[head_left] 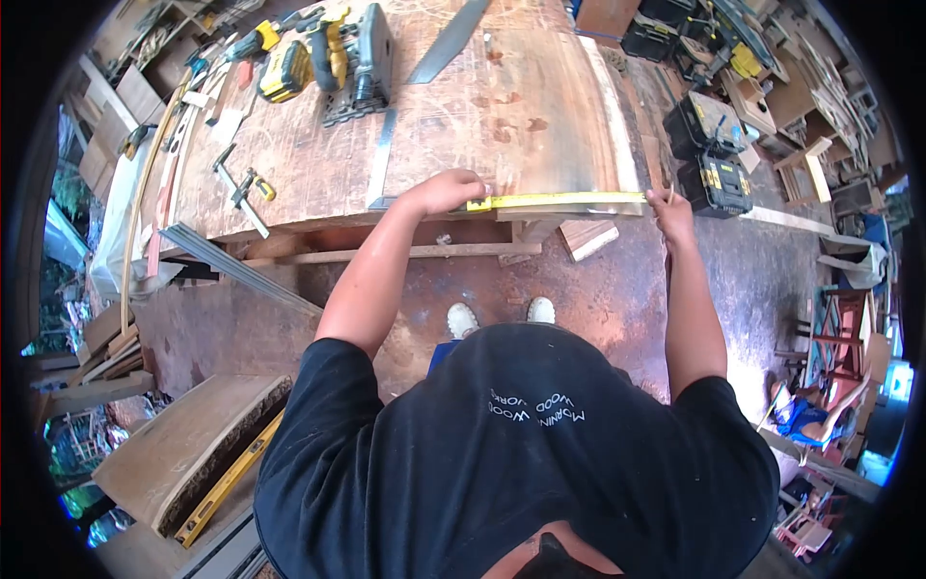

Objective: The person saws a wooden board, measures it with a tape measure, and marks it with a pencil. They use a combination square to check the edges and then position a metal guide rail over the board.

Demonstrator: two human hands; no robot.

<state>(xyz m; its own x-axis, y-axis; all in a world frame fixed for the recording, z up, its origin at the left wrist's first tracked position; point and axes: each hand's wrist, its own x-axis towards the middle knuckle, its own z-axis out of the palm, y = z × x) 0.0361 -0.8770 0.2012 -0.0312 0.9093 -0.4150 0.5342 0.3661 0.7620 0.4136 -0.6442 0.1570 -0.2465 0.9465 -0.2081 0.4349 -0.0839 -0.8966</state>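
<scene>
A yellow tape measure lies stretched along the near edge of a wooden board on the workbench. My left hand is closed at the tape's left end, beside its dark and yellow part. At the board's right corner, the fingers of my right hand are pinched together at the other end of the tape. Their exact grip is too small to make out. Left of my left hand, a metal square lies on the bench with its corner near my wrist.
On the workbench are a circular saw, a cordless tool, a handsaw and a clamp. Black toolboxes stand at right. A wood block lies below the bench edge; a yellow level rests by a slab.
</scene>
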